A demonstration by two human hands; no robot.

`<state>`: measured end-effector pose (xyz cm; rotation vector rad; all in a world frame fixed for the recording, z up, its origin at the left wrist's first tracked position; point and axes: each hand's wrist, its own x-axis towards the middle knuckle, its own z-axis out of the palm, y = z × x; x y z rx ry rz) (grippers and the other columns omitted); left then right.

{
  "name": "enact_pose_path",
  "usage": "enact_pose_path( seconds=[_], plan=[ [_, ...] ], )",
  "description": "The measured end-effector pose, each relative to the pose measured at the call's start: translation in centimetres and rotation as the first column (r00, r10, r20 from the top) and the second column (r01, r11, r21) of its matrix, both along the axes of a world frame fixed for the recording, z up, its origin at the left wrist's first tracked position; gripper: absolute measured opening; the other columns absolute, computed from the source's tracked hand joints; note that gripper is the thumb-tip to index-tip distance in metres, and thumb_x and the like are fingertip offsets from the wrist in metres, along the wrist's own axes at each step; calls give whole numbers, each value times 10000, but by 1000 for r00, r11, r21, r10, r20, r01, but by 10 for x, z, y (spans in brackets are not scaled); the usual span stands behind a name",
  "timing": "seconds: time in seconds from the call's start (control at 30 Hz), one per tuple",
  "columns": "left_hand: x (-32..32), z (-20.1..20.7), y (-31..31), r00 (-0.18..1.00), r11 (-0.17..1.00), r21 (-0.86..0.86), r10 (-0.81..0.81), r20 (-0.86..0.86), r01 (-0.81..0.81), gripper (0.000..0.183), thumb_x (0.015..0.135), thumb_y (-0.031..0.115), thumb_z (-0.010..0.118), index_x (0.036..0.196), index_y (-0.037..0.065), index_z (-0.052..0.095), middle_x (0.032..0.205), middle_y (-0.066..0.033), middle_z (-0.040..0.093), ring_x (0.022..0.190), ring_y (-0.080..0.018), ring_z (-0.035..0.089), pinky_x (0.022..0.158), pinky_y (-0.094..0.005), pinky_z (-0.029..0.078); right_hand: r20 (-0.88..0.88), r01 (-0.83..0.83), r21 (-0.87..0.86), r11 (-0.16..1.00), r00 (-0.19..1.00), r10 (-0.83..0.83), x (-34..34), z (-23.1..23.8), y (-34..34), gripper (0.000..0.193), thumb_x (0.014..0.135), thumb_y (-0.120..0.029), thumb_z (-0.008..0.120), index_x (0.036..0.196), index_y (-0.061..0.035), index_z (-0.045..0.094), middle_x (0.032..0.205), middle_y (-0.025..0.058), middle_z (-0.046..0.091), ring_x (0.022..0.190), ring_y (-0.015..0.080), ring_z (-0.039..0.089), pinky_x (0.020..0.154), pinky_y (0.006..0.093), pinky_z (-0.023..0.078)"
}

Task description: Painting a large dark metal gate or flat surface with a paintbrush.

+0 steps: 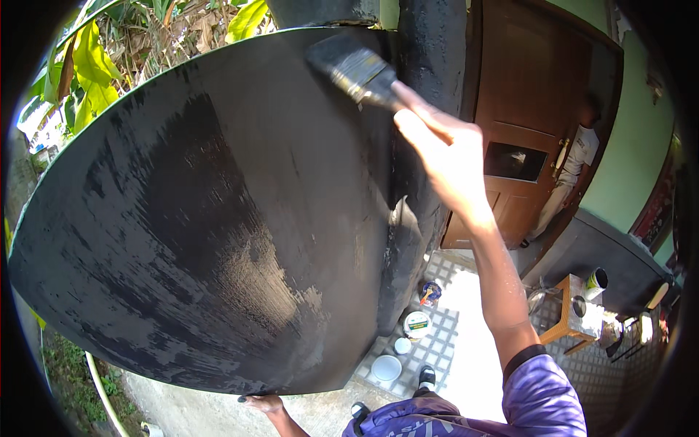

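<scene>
My right hand is closed around the handle of a wide, flat paintbrush. The dark, slightly blurred bristles lie against the upper right of a wall surface coated in black paint. Darker wet-looking strokes cover its middle, and a lighter brownish patch shows through lower down. At the bottom edge of this surface is my left hand, with a dark-stained fingertip stretched out and no tool visible in it. Part of that hand is hidden by the edge.
On the tiled floor stand a white bowl, a small white container, a lidded tub and a paint can. A wooden stool holds a can. Someone stands by the brown door. Leafy plants border the far left.
</scene>
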<state>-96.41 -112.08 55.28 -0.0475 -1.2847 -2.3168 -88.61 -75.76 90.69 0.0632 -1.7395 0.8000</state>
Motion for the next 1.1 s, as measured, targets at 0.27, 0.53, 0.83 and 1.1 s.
enact_pose_path(
  seconds=[0.27, 0.53, 0.83, 1.1],
  plan=[
    [4, 13, 0, 1000, 999, -42, 6, -18, -7, 907, 907, 723, 310, 1411, -31, 331, 1448, -181, 378, 1293, -328, 405, 1083, -437, 340, 294, -19, -413, 910, 944, 153, 7, -317, -59, 440, 914, -64, 645, 1339, -26, 537, 679, -79, 471, 636, 33, 383, 590, 188, 362],
    [-5, -6, -6, 999, 997, -74, -21, -33, 19, 928, 894, 727, 348, 1360, -76, 367, 1371, -217, 424, 1226, -336, 456, 1026, -447, 408, 908, -96, -271, 958, 305, 288, 76, -391, -55, 314, 906, -307, 646, 1186, -168, 679, 939, 193, 700, 775, 275, 700, 761, 341, 514],
    [-1, 9, -3, 997, 969, -243, 28, -67, -43, 967, 893, 754, 307, 1340, -100, 389, 1350, -245, 431, 1188, -345, 486, 982, -430, 446, 510, -142, 125, 982, 858, 59, 41, 16, 11, 277, 880, -189, 675, 1117, -48, 701, 851, 96, 735, 661, 127, 654, 648, 282, 501],
    [-9, 10, -3, 988, 974, -199, 79, -135, -105, 921, 915, 713, 320, 1316, -112, 406, 1325, -242, 463, 1165, -330, 509, 982, -428, 441, 77, -114, -93, 989, 990, 121, -14, -41, -27, 392, 914, -126, 649, 1293, -49, 586, 855, 70, 686, 686, 24, 492, 644, 198, 432]
  ],
)
